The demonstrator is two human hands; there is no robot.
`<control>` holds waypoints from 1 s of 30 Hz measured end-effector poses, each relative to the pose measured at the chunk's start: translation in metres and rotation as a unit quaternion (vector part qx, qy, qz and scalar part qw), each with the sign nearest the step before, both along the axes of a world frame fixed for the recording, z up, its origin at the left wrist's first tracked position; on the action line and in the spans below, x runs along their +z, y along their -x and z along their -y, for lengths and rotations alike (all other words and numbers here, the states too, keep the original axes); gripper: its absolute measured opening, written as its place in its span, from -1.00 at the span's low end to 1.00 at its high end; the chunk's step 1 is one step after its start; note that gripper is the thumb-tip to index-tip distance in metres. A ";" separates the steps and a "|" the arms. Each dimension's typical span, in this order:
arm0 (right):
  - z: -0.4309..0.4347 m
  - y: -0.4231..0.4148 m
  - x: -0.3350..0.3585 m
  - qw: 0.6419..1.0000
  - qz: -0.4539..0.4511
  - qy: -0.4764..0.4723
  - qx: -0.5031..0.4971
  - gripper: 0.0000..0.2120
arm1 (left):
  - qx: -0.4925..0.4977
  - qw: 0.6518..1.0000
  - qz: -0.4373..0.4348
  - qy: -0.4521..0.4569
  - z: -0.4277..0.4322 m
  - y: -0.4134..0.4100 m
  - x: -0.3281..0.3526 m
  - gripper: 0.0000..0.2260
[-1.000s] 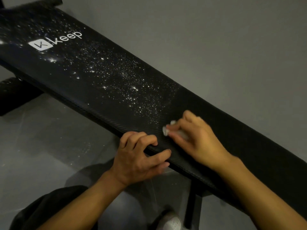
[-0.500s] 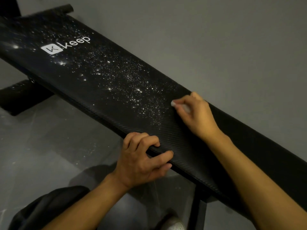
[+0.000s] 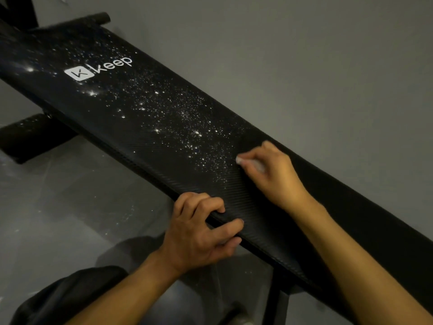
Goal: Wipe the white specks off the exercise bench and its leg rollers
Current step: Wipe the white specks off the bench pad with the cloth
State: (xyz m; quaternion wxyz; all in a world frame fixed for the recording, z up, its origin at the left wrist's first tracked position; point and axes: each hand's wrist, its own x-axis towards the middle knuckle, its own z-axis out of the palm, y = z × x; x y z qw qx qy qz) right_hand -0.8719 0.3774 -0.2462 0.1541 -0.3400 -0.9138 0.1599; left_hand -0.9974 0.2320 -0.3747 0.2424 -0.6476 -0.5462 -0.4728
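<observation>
right hand [image 3: 273,177] slid farther across bench [image 3: 152,118], wipe [image 3: 240,160] with it

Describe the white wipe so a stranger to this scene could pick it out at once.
Find the long black bench crossing the picture and the right hand on its top. The wipe is the small white wad pinched in that hand's grip, beside the white specks. Unlike those tiny scattered dots, it is one solid lump.

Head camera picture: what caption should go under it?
The right hand presses a small white wipe on the speckled black Keep bench while the left hand grips its near edge.
</observation>
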 end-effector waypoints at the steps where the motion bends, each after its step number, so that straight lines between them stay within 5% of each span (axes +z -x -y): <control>1: 0.007 -0.008 0.000 1.000 -0.002 -0.003 0.014 -0.79 | 0.000 1.000 0.000 0.001 0.000 0.000 0.000 -0.77; 8: -0.029 0.017 -0.004 0.992 -0.004 -0.002 -0.123 -0.82 | -0.005 1.000 -0.001 0.011 0.003 0.001 0.002 -0.78; 15: 0.048 -0.008 -0.001 0.991 0.022 0.017 0.129 -0.78 | -0.003 1.000 -0.007 0.012 0.002 0.001 -0.001 -0.77; 23: 0.024 0.017 -0.012 0.993 0.008 -0.097 -0.061 -0.80 | -0.007 1.000 -0.004 0.014 0.003 0.001 0.001 -0.77; 30: 0.069 -0.013 -0.006 0.993 0.005 -0.003 0.117 -0.77 | -0.008 1.000 -0.010 0.011 0.003 0.002 -0.001 -0.79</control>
